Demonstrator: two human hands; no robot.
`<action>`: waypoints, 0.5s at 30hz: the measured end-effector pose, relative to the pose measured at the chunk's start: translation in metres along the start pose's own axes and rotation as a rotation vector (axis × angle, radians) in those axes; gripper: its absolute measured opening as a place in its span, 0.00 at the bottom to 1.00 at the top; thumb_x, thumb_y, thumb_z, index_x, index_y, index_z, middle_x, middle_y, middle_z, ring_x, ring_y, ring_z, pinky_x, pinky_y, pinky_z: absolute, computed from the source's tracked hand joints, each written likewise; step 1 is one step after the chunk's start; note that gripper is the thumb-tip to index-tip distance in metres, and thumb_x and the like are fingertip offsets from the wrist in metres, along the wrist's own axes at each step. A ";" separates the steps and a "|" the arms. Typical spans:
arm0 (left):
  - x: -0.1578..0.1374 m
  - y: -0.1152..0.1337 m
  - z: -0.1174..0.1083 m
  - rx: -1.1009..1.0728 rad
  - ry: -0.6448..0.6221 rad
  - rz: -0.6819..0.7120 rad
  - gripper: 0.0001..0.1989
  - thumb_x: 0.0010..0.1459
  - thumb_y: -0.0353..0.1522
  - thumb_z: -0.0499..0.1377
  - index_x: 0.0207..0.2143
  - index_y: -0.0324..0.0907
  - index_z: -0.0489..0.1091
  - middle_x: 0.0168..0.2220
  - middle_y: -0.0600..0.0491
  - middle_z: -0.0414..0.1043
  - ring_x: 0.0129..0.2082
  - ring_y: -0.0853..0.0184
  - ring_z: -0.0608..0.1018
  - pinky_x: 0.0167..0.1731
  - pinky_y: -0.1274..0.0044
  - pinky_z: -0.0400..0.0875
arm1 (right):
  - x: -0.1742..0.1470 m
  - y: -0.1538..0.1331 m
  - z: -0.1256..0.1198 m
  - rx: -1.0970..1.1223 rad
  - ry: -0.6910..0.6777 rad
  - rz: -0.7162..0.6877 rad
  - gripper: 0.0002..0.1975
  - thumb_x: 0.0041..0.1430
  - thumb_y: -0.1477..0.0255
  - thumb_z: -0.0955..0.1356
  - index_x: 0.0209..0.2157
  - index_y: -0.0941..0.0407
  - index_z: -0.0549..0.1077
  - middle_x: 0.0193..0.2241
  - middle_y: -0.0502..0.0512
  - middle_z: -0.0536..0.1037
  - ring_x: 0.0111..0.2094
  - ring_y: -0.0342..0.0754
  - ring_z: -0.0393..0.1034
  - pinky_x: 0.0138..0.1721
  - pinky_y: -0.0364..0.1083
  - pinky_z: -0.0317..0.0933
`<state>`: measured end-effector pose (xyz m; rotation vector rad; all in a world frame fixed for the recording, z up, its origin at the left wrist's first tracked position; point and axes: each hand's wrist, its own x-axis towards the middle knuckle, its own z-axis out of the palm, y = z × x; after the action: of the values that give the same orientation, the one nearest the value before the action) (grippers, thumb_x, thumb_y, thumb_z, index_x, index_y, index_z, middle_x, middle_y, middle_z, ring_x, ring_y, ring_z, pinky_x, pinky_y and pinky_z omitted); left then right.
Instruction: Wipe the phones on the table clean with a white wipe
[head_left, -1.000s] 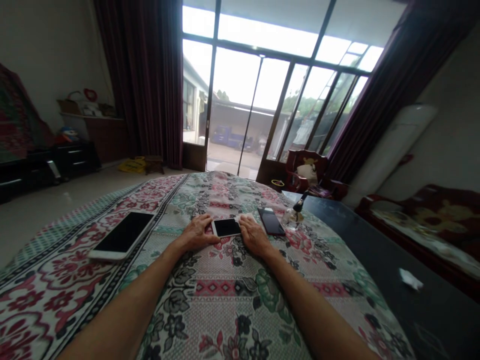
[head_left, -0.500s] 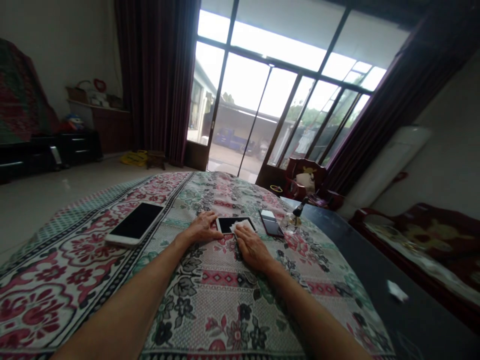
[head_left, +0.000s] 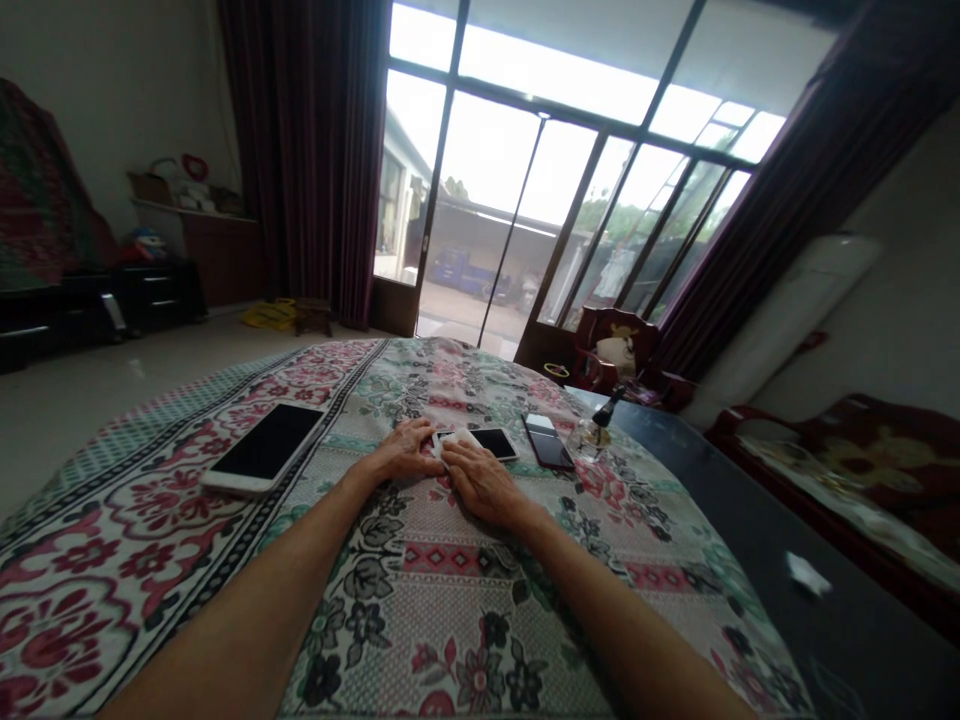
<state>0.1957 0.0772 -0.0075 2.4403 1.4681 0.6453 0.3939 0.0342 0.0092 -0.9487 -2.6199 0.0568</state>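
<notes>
The phone (head_left: pixel 491 441) lies flat, screen up, on the cloth (head_left: pixel 450 570) at the middle of the table, between the two hands. By its look it is a thin, stiff slab with a glass face: light, smooth enough to slip under a finger, and apt to crack if dropped; its long edges seem the safest place to grip. The left hand (head_left: pixel 405 452) rests palm down on the cloth, fingers curled against the phone's left end, steadying rather than clasping it. The right hand (head_left: pixel 476 475) presses what looks like a small white wipe (head_left: pixel 444 440) onto the screen's left part, though the wipe is mostly hidden.

Just right of the phone lies a dark phone (head_left: pixel 550 446), and beyond that a small glass bottle (head_left: pixel 589 436) with a dark spout; whether it holds liquid cannot be told. A large phone (head_left: pixel 266 446) lies well apart to the left.
</notes>
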 end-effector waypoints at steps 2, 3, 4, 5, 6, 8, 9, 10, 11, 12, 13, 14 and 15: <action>0.001 0.000 0.000 0.004 0.001 0.005 0.23 0.45 0.42 0.64 0.44 0.40 0.74 0.49 0.49 0.71 0.53 0.56 0.70 0.54 0.73 0.61 | 0.004 0.001 0.003 0.005 0.017 -0.008 0.16 0.68 0.72 0.55 0.49 0.57 0.69 0.56 0.57 0.69 0.59 0.48 0.58 0.60 0.51 0.50; 0.001 0.000 0.000 0.007 -0.003 0.000 0.22 0.46 0.41 0.64 0.42 0.40 0.74 0.48 0.49 0.71 0.52 0.56 0.70 0.53 0.73 0.62 | 0.006 0.001 0.004 0.007 0.025 -0.007 0.16 0.68 0.73 0.55 0.49 0.57 0.69 0.56 0.57 0.69 0.58 0.48 0.58 0.60 0.51 0.51; 0.001 0.001 0.000 0.009 -0.005 -0.008 0.21 0.46 0.41 0.64 0.41 0.41 0.75 0.47 0.49 0.71 0.51 0.57 0.70 0.53 0.72 0.62 | 0.008 0.002 0.005 0.008 0.032 -0.001 0.16 0.68 0.73 0.56 0.49 0.57 0.70 0.56 0.57 0.69 0.58 0.48 0.58 0.59 0.51 0.51; 0.001 0.001 0.000 0.010 -0.007 -0.017 0.20 0.46 0.41 0.64 0.41 0.41 0.75 0.47 0.49 0.71 0.51 0.57 0.70 0.52 0.73 0.62 | 0.010 0.002 0.007 0.009 0.040 0.009 0.15 0.67 0.73 0.56 0.48 0.57 0.70 0.56 0.57 0.69 0.58 0.49 0.58 0.59 0.51 0.52; 0.001 0.002 0.000 0.008 -0.006 -0.023 0.20 0.46 0.41 0.64 0.41 0.41 0.75 0.47 0.50 0.71 0.51 0.57 0.70 0.52 0.73 0.62 | 0.011 0.003 0.008 0.008 0.049 0.022 0.15 0.67 0.73 0.56 0.47 0.57 0.70 0.56 0.57 0.69 0.58 0.49 0.59 0.58 0.50 0.52; 0.000 0.003 -0.001 -0.003 -0.004 -0.027 0.21 0.46 0.41 0.64 0.42 0.41 0.74 0.47 0.49 0.71 0.51 0.57 0.70 0.53 0.72 0.62 | 0.014 0.006 0.010 0.002 0.067 0.050 0.15 0.67 0.73 0.56 0.47 0.56 0.71 0.56 0.57 0.69 0.57 0.49 0.59 0.57 0.50 0.53; 0.000 0.003 -0.001 -0.012 -0.005 -0.024 0.22 0.46 0.41 0.64 0.43 0.41 0.74 0.48 0.49 0.71 0.52 0.56 0.70 0.53 0.72 0.62 | 0.014 0.009 0.010 -0.004 0.074 0.067 0.15 0.67 0.73 0.56 0.47 0.57 0.71 0.55 0.57 0.70 0.57 0.49 0.59 0.57 0.50 0.53; 0.000 0.003 -0.002 -0.022 -0.007 -0.019 0.23 0.46 0.41 0.64 0.44 0.41 0.74 0.48 0.49 0.70 0.52 0.56 0.70 0.54 0.71 0.61 | 0.014 0.013 0.010 -0.013 0.081 0.090 0.16 0.67 0.73 0.56 0.47 0.57 0.71 0.55 0.57 0.70 0.57 0.49 0.59 0.57 0.50 0.53; -0.001 0.004 -0.003 -0.032 -0.011 -0.015 0.24 0.45 0.42 0.64 0.44 0.41 0.74 0.49 0.48 0.70 0.53 0.55 0.69 0.54 0.71 0.61 | 0.014 0.018 0.010 -0.024 0.086 0.122 0.16 0.67 0.73 0.56 0.47 0.57 0.71 0.54 0.57 0.71 0.57 0.48 0.60 0.57 0.50 0.53; -0.001 0.004 -0.004 -0.040 -0.016 -0.013 0.25 0.45 0.42 0.65 0.45 0.40 0.74 0.49 0.48 0.70 0.53 0.55 0.69 0.55 0.70 0.61 | 0.012 0.024 0.009 -0.036 0.090 0.162 0.16 0.67 0.73 0.55 0.47 0.57 0.71 0.54 0.58 0.71 0.57 0.48 0.60 0.57 0.49 0.53; -0.001 0.004 -0.005 -0.046 -0.020 -0.012 0.25 0.45 0.42 0.65 0.45 0.40 0.74 0.50 0.47 0.70 0.54 0.55 0.69 0.55 0.70 0.60 | 0.011 0.031 0.008 -0.052 0.095 0.213 0.17 0.67 0.74 0.55 0.47 0.57 0.71 0.54 0.58 0.71 0.56 0.48 0.61 0.57 0.49 0.53; -0.001 0.004 -0.005 -0.050 -0.025 -0.013 0.25 0.45 0.42 0.65 0.45 0.40 0.74 0.50 0.47 0.70 0.54 0.54 0.68 0.56 0.70 0.60 | 0.008 0.038 0.007 -0.071 0.101 0.271 0.17 0.67 0.74 0.55 0.47 0.57 0.71 0.55 0.58 0.70 0.56 0.48 0.61 0.57 0.49 0.53; -0.001 0.005 -0.006 -0.053 -0.029 -0.016 0.26 0.45 0.42 0.65 0.46 0.40 0.73 0.51 0.46 0.69 0.55 0.54 0.68 0.56 0.70 0.60 | 0.006 0.045 0.006 -0.091 0.106 0.332 0.17 0.67 0.74 0.55 0.47 0.58 0.71 0.55 0.59 0.70 0.57 0.49 0.60 0.57 0.49 0.53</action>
<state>0.1958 0.0735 -0.0009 2.3862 1.4391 0.6340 0.4152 0.0728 -0.0013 -1.3707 -2.3621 -0.0298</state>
